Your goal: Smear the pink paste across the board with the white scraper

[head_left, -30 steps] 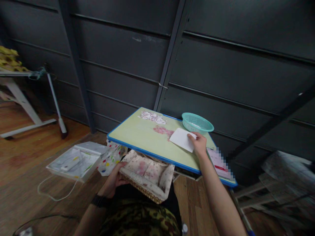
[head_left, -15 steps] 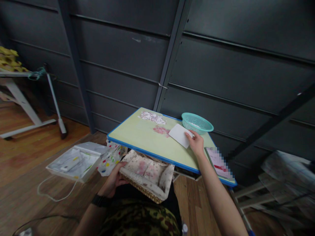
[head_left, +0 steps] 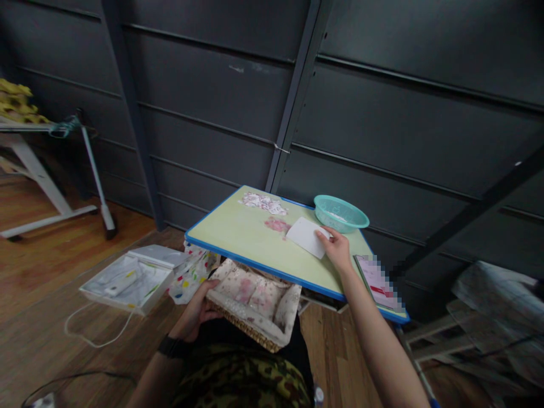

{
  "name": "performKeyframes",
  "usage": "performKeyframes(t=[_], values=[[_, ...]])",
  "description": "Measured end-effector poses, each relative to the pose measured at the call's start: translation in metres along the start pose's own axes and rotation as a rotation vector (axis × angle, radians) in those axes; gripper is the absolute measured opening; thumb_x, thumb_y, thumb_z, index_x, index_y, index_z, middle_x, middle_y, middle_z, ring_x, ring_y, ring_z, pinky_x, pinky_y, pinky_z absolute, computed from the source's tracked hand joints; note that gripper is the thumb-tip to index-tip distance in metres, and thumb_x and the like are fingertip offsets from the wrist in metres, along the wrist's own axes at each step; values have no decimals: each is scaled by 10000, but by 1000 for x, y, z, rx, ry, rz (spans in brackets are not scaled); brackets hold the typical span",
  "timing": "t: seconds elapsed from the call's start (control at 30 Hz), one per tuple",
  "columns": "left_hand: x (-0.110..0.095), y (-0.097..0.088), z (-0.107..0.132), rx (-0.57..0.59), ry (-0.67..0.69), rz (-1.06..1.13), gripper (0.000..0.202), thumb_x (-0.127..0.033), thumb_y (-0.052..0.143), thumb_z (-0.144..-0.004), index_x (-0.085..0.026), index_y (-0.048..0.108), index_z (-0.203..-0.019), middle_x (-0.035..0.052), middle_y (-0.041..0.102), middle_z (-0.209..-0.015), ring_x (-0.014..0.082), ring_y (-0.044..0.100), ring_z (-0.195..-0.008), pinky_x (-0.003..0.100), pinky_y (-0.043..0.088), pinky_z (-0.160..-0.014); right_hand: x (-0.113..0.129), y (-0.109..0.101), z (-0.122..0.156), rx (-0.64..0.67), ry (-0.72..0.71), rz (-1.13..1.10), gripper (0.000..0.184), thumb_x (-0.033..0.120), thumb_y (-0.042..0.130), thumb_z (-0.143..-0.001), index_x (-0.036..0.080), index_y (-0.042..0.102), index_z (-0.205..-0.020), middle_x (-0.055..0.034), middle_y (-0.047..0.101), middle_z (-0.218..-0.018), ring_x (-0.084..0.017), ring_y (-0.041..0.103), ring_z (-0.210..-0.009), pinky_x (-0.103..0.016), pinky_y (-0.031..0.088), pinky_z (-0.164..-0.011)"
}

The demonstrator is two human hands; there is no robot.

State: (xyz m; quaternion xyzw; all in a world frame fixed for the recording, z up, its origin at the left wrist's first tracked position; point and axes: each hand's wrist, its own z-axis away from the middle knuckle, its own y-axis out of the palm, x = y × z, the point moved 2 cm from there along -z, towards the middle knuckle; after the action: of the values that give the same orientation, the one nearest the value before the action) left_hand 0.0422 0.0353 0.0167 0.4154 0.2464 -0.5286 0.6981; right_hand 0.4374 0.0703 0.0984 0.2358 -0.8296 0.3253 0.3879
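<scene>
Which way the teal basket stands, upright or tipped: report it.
Upright: the teal basket sits on the table, its open mouth facing up.

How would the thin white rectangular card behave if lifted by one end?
The card is probably fairly stiff: pinched at one end by the right hand, it looks nearly flat. Being thin, it should be light. Its smooth-looking face might slide easily.

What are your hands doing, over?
Left hand gripping fabric-lined wicker basket. Right hand pinching white card. Pink pieces by card's left end; teal plastic basket beyond.
</scene>
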Motion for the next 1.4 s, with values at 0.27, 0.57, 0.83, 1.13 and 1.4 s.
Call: performKeyframes(t=[0.27, 0.57, 0.83, 1.13, 1.4], values=[[-1, 0, 1, -15, -18, 2, 248, -336, 661, -854, -181, 657, -1046, 49, 738, -745, 226, 715, -624, 335, 627, -576, 0, 4, 0, 16, -4, 16, 813, 827, 702, -678, 98, 832, -1015, -112, 749, -775, -160, 479, -563, -314, 399, -547], [1, -1, -1, -36, 21, 19, 265, -344, 705, -826, -185, 647, -1029, 40, 733, -788, 219, 713, -639, 338, 629, -539, 12, 17, 0, 14, -14, -9, 792, 825, 698, -677, 115, 833, -1001, -113, 769, -804, -158, 479, -571, -320, 423, -558], [3, -4, -3, 12, 24, 20, 229, -343, 706, -819, -192, 670, -986, 56, 747, -817, 233, 722, -679, 357, 642, -595, 25, 27, -8, 111, 0, -73, 720, 772, 748, -641, 129, 830, -955, -112, 754, -799, -169, 518, -598, -304, 413, -538], [10, -8, -13, -6, 10, 12, 224, -369, 703, -837, -190, 677, -970, 54, 735, -776, 232, 718, -666, 358, 640, -600, 16, 23, -9, 48, 15, -127, 690, 744, 771, -632, 133, 816, -948, -80, 732, -777, -163, 510, -618, -306, 425, -575], [4, -5, -4, -15, 17, 19, 241, -345, 708, -818, -198, 647, -999, 47, 731, -810, 236, 722, -693, 355, 636, -598, -9, 0, -11, -66, 29, -15, 722, 784, 728, -649, 131, 803, -949, -11, 615, -623, -153, 451, -567, -307, 377, -572]])
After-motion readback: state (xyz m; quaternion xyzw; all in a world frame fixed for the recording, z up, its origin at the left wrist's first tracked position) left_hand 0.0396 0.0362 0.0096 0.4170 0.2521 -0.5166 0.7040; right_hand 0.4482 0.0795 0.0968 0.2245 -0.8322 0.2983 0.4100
